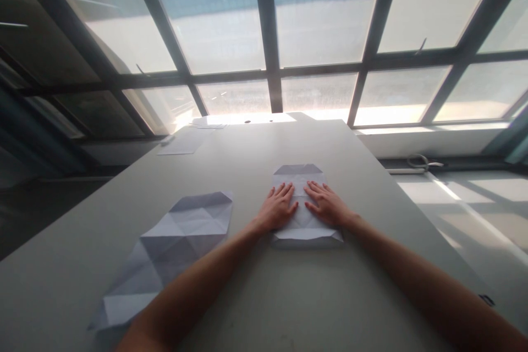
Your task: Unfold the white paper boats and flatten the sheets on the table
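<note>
On the grey table [256, 297] I see my left hand [277, 209] and right hand [328, 204] pressing, fingers spread flat, on unprinted folded paper [303, 173].

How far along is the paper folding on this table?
Done: the folded paper has its corners and near edge turned in. In hand: left hand and right hand press it flat. Left: the creased sheet beside it lies unfolded.

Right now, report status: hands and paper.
Left hand and right hand flat on folded paper. Creased sheet lies apart, left. Nothing obstructing.
</note>
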Motion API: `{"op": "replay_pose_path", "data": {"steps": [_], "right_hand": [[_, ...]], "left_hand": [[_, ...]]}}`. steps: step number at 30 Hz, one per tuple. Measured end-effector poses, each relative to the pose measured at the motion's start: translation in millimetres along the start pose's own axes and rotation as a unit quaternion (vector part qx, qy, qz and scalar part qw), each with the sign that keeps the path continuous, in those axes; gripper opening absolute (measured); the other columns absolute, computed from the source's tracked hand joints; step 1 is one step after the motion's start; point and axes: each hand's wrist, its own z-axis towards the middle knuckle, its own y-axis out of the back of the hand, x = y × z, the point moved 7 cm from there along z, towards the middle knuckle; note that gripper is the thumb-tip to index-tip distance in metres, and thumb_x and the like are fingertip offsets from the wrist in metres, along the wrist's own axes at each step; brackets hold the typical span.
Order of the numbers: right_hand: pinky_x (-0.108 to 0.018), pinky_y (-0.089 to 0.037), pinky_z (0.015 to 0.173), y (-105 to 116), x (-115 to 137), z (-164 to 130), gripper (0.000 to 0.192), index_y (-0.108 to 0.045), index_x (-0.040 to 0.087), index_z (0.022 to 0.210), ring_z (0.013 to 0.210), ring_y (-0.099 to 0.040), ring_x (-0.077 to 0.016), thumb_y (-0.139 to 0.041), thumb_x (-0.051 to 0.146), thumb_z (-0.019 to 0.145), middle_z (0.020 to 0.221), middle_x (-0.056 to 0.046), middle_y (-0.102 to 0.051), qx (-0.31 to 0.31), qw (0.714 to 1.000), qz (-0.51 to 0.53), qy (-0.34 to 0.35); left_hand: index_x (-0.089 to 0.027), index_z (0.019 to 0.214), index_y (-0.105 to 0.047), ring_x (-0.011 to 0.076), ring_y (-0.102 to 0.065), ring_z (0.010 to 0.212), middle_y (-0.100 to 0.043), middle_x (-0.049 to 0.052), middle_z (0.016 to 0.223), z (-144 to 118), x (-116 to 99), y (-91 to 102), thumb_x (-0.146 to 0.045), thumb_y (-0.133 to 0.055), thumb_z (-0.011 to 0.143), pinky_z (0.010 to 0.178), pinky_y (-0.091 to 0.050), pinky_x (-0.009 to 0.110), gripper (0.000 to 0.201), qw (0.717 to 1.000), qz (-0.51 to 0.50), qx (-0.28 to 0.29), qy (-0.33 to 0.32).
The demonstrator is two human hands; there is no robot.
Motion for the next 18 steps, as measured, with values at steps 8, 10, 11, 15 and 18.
{"op": "replay_pose_path", "data": {"steps": [8, 10, 11, 15, 18], "right_hand": [[-0.043, -0.017, 0.114, 0.0, -1.2, -0.1, 0.055, -0.037, 0.018, 0.144, 0.141, -0.025, -0.0230, -0.042, 0.041, 0.094, 0.152, -0.012, -0.032, -0.006, 1.000, 0.002, 0.003], [-0.043, -0.017, 0.114, 0.2, -1.1, -0.3, 0.055, -0.037, 0.019, 0.145, 0.141, -0.025, -0.0231, -0.042, 0.041, 0.094, 0.151, -0.012, -0.032, -0.007, 1.000, 0.003, 0.003], [-0.043, -0.017, 0.114, 0.4, -1.0, -0.3, 0.056, -0.037, 0.019, 0.145, 0.141, -0.025, -0.0231, -0.042, 0.041, 0.094, 0.151, -0.012, -0.032, -0.007, 1.000, 0.003, 0.002], [-0.044, -0.018, 0.114, 2.4, 0.0, -0.6, 0.058, -0.039, 0.019, 0.144, 0.140, -0.026, -0.0238, -0.043, 0.046, 0.093, 0.151, -0.013, -0.033, -0.002, 1.000, 0.003, 0.002], [-0.045, -0.020, 0.114, 5.5, 1.7, -1.2, 0.063, -0.041, 0.018, 0.143, 0.140, -0.027, -0.0250, -0.045, 0.054, 0.091, 0.150, -0.013, -0.034, -0.004, 1.000, 0.003, 0.008]], "left_hand": [[-0.020, 0.148, -0.028, 0.0236, -0.019, 0.143, -0.027, 0.006, 0.154, -0.3, 2.4, -0.2, -0.048, -0.031, 0.096, 0.116, -0.015, 0.043, 0.059, 1.000, -0.003, -0.007, 0.000], [-0.019, 0.148, -0.028, 0.0238, -0.017, 0.144, -0.026, 0.007, 0.155, -0.1, 1.8, -0.2, -0.049, -0.032, 0.096, 0.116, -0.015, 0.044, 0.060, 1.000, -0.004, -0.003, -0.003], [-0.019, 0.147, -0.028, 0.0239, -0.016, 0.144, -0.025, 0.007, 0.155, 0.0, 1.5, -0.4, -0.050, -0.032, 0.095, 0.116, -0.015, 0.044, 0.061, 1.000, -0.004, -0.001, -0.003], [-0.016, 0.148, -0.026, 0.0236, -0.013, 0.144, -0.023, 0.010, 0.155, 0.4, -0.9, -0.8, -0.052, -0.033, 0.094, 0.116, -0.015, 0.044, 0.066, 1.000, -0.005, 0.010, -0.011], [-0.012, 0.148, -0.026, 0.0223, -0.018, 0.144, -0.024, 0.013, 0.154, 0.1, -3.1, 1.4, -0.054, -0.033, 0.094, 0.116, -0.016, 0.040, 0.069, 1.000, -0.005, 0.008, -0.023]]}}
